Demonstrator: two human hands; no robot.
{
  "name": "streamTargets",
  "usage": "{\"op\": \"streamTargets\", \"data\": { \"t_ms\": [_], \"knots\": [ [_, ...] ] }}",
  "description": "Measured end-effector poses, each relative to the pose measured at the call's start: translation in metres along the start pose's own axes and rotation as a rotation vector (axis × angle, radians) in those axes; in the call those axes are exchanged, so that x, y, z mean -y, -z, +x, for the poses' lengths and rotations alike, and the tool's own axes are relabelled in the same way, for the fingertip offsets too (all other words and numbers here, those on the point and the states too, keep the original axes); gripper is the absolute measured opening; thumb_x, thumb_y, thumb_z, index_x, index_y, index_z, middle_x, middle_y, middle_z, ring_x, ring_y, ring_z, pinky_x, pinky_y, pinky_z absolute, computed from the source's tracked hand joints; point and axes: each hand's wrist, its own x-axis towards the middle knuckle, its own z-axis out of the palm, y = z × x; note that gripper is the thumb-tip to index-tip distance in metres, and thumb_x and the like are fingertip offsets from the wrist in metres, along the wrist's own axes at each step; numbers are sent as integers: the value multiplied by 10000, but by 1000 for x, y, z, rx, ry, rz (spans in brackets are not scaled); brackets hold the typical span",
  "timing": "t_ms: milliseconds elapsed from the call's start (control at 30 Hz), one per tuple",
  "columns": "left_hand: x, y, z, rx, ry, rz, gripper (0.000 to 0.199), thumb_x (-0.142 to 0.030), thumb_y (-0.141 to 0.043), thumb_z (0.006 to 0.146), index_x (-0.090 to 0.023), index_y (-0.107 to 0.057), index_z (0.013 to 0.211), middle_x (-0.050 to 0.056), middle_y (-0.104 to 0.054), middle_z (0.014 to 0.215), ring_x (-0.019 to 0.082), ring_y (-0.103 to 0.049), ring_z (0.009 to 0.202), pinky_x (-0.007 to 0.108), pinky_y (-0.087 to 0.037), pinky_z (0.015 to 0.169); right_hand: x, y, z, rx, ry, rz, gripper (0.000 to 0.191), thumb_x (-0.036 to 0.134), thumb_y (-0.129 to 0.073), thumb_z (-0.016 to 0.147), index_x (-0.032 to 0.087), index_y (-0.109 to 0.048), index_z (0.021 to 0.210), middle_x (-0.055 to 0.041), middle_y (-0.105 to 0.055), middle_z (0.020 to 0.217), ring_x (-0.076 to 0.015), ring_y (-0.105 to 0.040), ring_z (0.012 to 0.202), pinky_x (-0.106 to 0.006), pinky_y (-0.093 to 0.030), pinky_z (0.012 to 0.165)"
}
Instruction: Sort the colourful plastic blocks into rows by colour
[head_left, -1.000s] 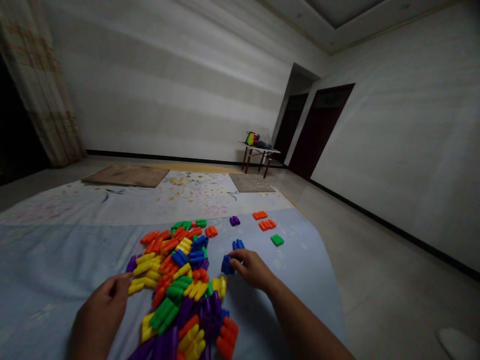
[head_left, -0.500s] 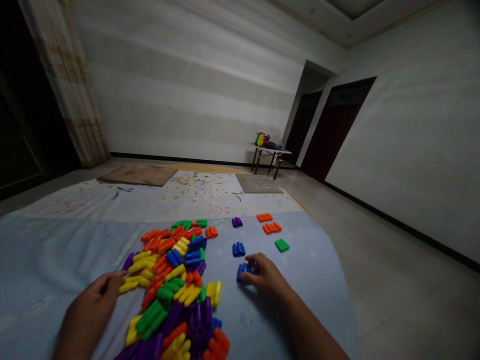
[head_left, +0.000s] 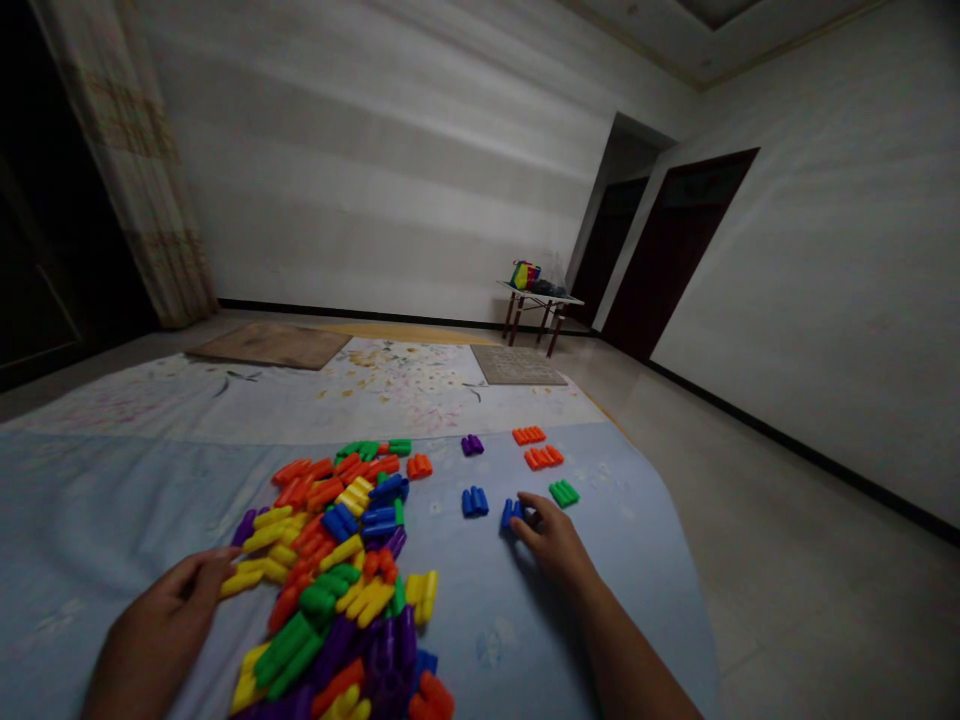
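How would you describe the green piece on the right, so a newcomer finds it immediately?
On the blue cloth, look right of the colourful heap. Just beyond the right hand lies the green piece, the only green one outside the heap.

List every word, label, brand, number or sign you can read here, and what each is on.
None can be read.
Blocks: no lettering I can make out.
Grey mat: fine markings, too small and blurred to tell if they are writing.
Colourful item on the far table: too small to read any label.
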Motion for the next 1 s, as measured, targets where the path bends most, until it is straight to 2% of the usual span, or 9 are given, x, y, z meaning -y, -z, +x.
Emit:
{"op": "streamTargets", "data": {
  "t_ms": [133, 267, 400, 633, 733, 1000],
  "knots": [
    [-4, 2, -2, 13, 28, -4, 471, -566, -290, 775, -240, -585, 942, 33, -660, 992, 217, -597, 894, 291, -448, 779, -2, -2, 0, 7, 25, -30, 490, 352, -606, 683, 152, -578, 1130, -92, -609, 1044, -183, -586, 824, -309, -474, 795],
    [-10, 5, -7, 8, 8, -45, 430, -521, -324, 773, -230, -595, 936, 35, -665, 997, 210, -594, 922, 278, -448, 793, -1, -4, -1, 37, 62, -68, 442, 325, -615, 672, 165, -610, 1083, -75, -619, 1023, -204, -570, 923, -320, -449, 858],
    [-14, 7, -11, -10, -13, -77, 418, -500, -356, 762, -205, -610, 914, 44, -678, 957, 209, -606, 892, 270, -458, 781, 0, -7, 0, 45, 72, -72, 448, 323, -589, 698, 148, -588, 1110, -85, -611, 1043, -201, -574, 900, -327, -455, 842],
    [-13, 6, -10, -69, -73, -69, 395, -473, -381, 764, -195, -637, 881, 51, -694, 915, 212, -624, 843, 267, -475, 734, 0, -10, 0, -24, 81, -100, 436, 307, -579, 706, 164, -575, 1117, -80, -612, 1057, -200, -567, 877, -346, -454, 840],
    [-13, 6, -10, -57, -55, -79, 395, -470, -372, 766, -199, -635, 881, 47, -694, 922, 210, -624, 859, 261, -475, 739, 1, -8, 7, -22, 82, -131, 424, 297, -581, 703, 165, -582, 1107, -81, -615, 1050, -204, -565, 903, -341, -449, 846],
    [-16, 7, -11, -36, -53, -132, 405, -476, -376, 763, -193, -632, 900, 50, -692, 944, 205, -623, 887, 247, -472, 752, 11, -1, 39, 37, 117, -213, 419, 251, -591, 679, 153, -597, 1087, -87, -626, 1049, -178, -596, 808, -309, -455, 802]
  ]
}}
